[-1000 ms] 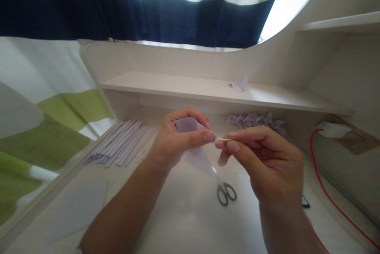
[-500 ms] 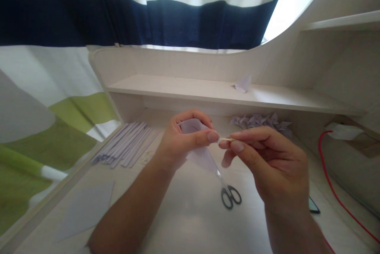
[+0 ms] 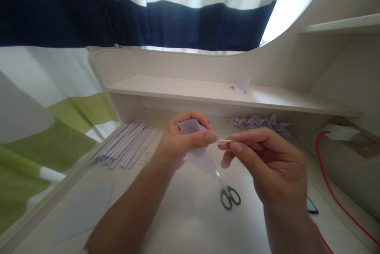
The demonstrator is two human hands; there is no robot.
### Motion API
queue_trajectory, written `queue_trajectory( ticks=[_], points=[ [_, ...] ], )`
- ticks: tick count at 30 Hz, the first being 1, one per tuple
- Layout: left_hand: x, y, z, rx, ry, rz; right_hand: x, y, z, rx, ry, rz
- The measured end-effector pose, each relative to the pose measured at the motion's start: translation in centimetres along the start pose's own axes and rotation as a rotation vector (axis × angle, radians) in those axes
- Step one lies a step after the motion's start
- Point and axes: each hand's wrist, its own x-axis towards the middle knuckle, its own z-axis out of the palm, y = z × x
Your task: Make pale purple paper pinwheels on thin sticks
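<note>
Two hands in pinches, close together

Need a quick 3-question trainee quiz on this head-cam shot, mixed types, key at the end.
1. Multiple choice: what does the right hand pinch?
A) a pen
B) a glue stick
C) a slim pale piece
2. True or false: the scissors lie on the desk, in neither hand.
3. Fill in: the left hand holds thin, curled ____.

Key: 1. C; 2. True; 3. paper.
</note>
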Motion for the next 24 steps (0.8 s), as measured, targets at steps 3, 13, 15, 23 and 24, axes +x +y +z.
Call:
queue_trajectory(
  ticks=[3, 13, 15, 23, 24],
  points=[
    [-0.06, 0.04, -0.04, -0.016, -0.005, 0.009, 0.01, 0.07, -0.09, -0.004, -0.010, 0.005],
    [0.17, -0.22, -0.15, -0.032, -0.048, 0.058, 0.07, -0.26, -0.22, -0.020, -0.052, -0.007],
    [0.16, -0.28, -0.15, -0.020, -0.044, 0.061, 0.07, -0.30, -0.20, -0.023, -0.049, -0.008],
    [0.21, -0.40, -0.17, -0.021, -0.026, 0.069, 0.12, -0.20, -0.19, -0.025, -0.040, -0.007],
    [0.20, -0.38, -0.17, -0.019, -0.023, 0.065, 0.10, -0.23, -0.18, -0.025, -0.041, -0.008]
  ],
)
